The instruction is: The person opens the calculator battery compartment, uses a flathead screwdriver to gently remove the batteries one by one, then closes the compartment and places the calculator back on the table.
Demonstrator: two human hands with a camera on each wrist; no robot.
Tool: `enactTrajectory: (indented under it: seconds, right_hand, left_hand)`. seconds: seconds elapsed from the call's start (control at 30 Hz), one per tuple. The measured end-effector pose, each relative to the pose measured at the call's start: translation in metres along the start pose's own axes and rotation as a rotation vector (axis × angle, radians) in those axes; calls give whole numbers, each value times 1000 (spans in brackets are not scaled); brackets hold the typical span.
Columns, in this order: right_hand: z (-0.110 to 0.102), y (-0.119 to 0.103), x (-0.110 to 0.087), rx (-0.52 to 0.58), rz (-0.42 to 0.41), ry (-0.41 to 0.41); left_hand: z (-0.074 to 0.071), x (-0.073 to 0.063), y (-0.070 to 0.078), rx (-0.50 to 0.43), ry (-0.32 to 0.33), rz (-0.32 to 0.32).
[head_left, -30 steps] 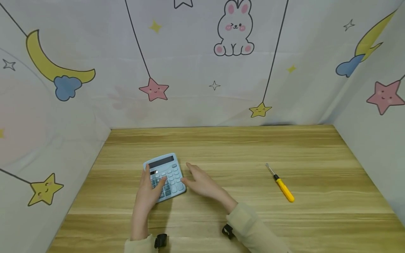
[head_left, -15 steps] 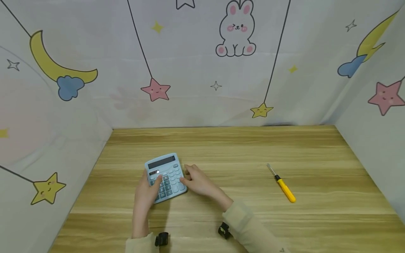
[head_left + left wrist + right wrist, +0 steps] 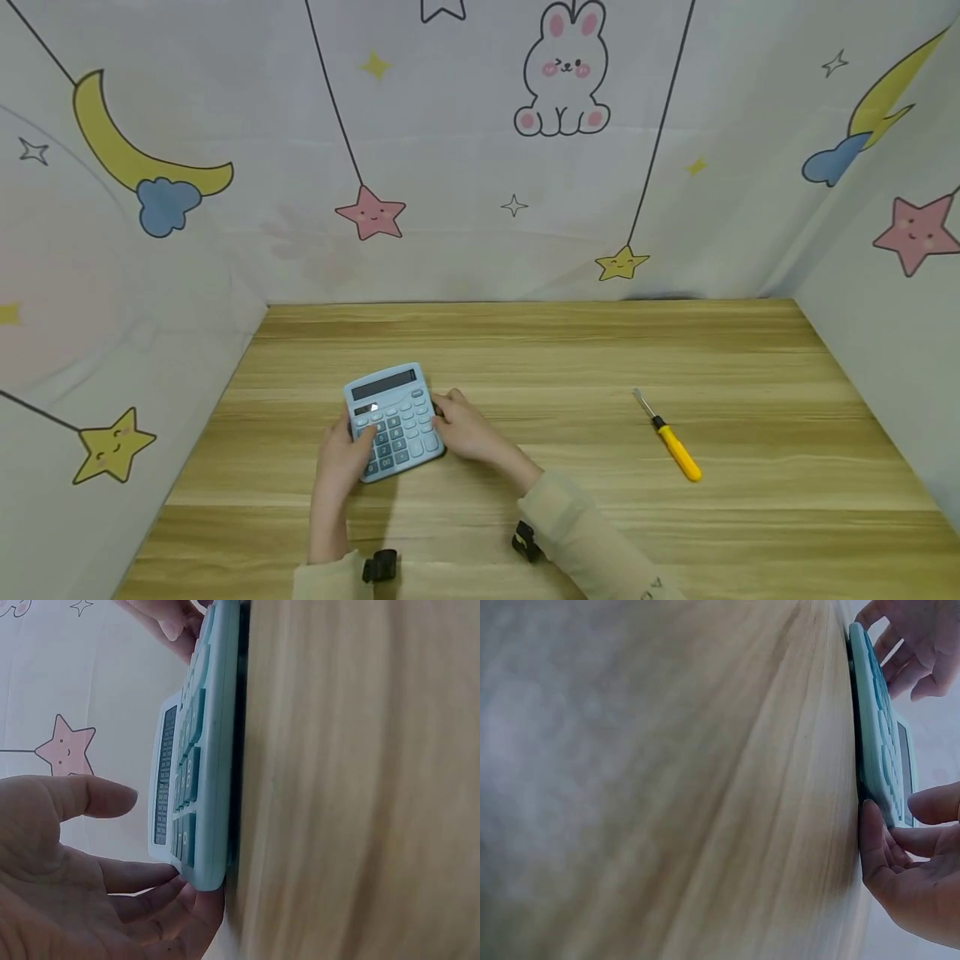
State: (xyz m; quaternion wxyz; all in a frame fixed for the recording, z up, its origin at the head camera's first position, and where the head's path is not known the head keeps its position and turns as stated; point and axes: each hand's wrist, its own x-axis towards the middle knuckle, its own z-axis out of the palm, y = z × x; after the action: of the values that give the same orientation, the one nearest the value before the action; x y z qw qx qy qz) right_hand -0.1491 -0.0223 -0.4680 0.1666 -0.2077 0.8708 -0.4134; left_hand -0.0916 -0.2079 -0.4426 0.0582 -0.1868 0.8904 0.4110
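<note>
A light blue calculator (image 3: 393, 421) with teal keys lies on the wooden table, slightly turned, its display facing up at the far end. My left hand (image 3: 341, 454) grips its left edge; in the left wrist view the fingers (image 3: 161, 907) curl against the side while the thumb hovers over the keys. On the opposite edge, my right hand (image 3: 468, 429) holds the calculator with fingers bent along the side. The right wrist view shows that hand's little finger (image 3: 871, 836) low at the edge near the tabletop, and its thumb above the top face.
A screwdriver (image 3: 667, 437) with a yellow handle lies to the right on the wooden table (image 3: 525, 350). White cloth walls (image 3: 465, 158) printed with stars, moons and a rabbit enclose the back and sides.
Both hands have closed in on the calculator's sides. My left fingers slid from over its face to the left edge; my right fingers bent in against the right edge. The screwdriver stays put.
</note>
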Motion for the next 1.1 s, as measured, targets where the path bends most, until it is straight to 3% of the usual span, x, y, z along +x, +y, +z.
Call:
enactTrajectory:
  seconds: [0.23, 0.5, 0.8, 1.1]
  right_hand:
    - [-2, -1, 7, -4, 3, 4]
    - [0, 4, 14, 38, 45, 1]
    - [-3, 2, 16, -24, 41, 3]
    - [-3, -3, 14, -55, 64, -5]
  left_hand:
    - [-1, 3, 0, -11, -39, -51]
    - [0, 5, -3, -19, -30, -43]
    - [0, 4, -2, -66, -13, -63]
    - [-1, 4, -1, -53, 12, -70]
